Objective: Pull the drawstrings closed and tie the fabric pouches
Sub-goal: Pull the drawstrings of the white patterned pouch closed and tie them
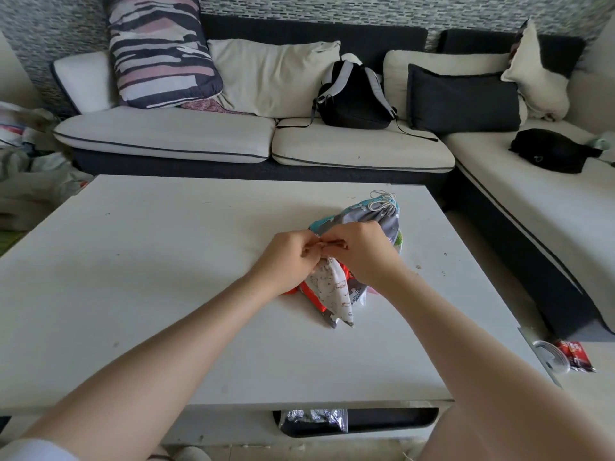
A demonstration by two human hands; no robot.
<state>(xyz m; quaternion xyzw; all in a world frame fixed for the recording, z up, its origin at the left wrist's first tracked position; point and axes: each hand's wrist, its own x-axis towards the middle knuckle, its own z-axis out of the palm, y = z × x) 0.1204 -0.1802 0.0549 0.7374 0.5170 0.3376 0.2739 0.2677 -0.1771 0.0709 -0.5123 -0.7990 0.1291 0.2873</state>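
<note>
A small white printed pouch (332,287) stands on the white table (166,261), its gathered top hidden between my hands. My left hand (286,257) and my right hand (362,251) meet above it, fingertips pinching at its neck, where the drawstring itself is too small to see. Behind and under it lies a pile of other pouches: a grey and teal one (372,214) with white cords (386,199) bunched at its far end, and a red one (312,296) beneath.
A sofa (233,138) with cushions and a black backpack (352,94) runs behind the table. A black bag (552,149) lies on the right sofa section. A clear lid (550,356) and a red packet (574,356) sit at the right.
</note>
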